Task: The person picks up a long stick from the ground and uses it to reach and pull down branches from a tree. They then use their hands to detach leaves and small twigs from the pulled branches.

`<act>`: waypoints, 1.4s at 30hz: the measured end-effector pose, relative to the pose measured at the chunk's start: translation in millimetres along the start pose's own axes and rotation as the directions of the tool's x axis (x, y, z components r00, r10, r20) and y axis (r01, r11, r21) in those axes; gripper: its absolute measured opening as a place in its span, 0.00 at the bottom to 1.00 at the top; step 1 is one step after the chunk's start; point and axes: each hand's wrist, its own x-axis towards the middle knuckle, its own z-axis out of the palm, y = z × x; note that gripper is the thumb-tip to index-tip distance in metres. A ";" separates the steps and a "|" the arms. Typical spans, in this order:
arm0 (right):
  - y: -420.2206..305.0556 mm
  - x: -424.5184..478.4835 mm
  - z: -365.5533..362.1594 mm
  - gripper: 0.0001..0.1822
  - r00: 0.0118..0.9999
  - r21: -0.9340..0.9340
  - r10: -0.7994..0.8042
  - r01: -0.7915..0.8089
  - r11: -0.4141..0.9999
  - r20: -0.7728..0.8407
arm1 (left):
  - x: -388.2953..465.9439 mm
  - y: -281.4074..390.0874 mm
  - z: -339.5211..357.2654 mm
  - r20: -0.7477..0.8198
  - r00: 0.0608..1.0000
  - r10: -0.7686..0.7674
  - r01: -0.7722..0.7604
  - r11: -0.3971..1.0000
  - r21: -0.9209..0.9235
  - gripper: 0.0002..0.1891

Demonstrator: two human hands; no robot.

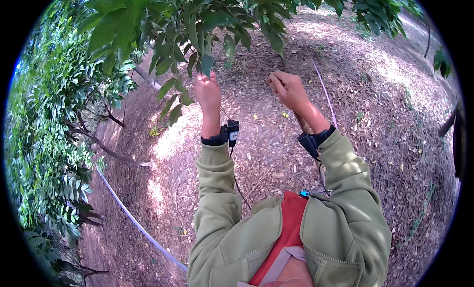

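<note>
My left hand (207, 90) is raised with its fingers curled, at the lower edge of a leafy branch (218, 22). A dark green leaf (207, 64) hangs down onto its fingertips; whether the fingers grip it or a twig is hidden. To the right, my right hand (288, 87) is held at about the same height, apart from the leaves. Its thumb and fingers are bent together, and anything between them is too small to tell. Each wrist bears a black strapped device (232, 133) with a cable.
Dry leaf litter (274, 150) covers the ground. A pale hose or strap (140, 227) curves across the left, and a pinkish line (324, 88) runs beyond my right forearm. Dense foliage (48, 138) and a bare branch (111, 151) stand at left. A dark trunk (447, 124) is far right.
</note>
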 end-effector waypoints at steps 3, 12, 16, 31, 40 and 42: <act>2.2 2.2 -1.7 0.08 0.999 0.002 0.040 -0.040 0.999 0.014 | -11.4 -33.9 -13.3 0.096 0.995 0.007 -0.028 0.977 0.211 0.12; -1.0 3.7 -2.0 0.08 0.998 -0.008 0.054 -0.054 0.999 0.015 | -38.9 -64.0 -39.1 0.367 0.884 -0.290 -0.067 0.698 0.713 0.27; -4.1 2.5 0.1 0.08 0.998 -0.033 0.056 -0.055 0.998 0.028 | -35.4 -9.1 -23.5 0.267 0.962 0.063 -0.124 0.967 0.221 0.24; -7.6 -0.3 -1.1 0.09 0.999 -0.026 0.035 -0.034 0.999 0.014 | -47.0 80.3 8.4 0.313 0.932 0.182 -0.005 0.871 -0.491 0.08; -3.4 -2.0 3.4 0.09 1.000 -0.059 -0.018 0.017 0.998 -0.002 | -66.8 31.7 -20.6 0.325 0.946 0.002 0.090 0.959 -0.267 0.08; -4.3 -2.1 4.9 0.09 1.000 -0.044 0.009 -0.009 0.999 0.001 | -75.8 21.9 -24.1 0.366 0.926 -0.096 0.160 0.976 -0.147 0.09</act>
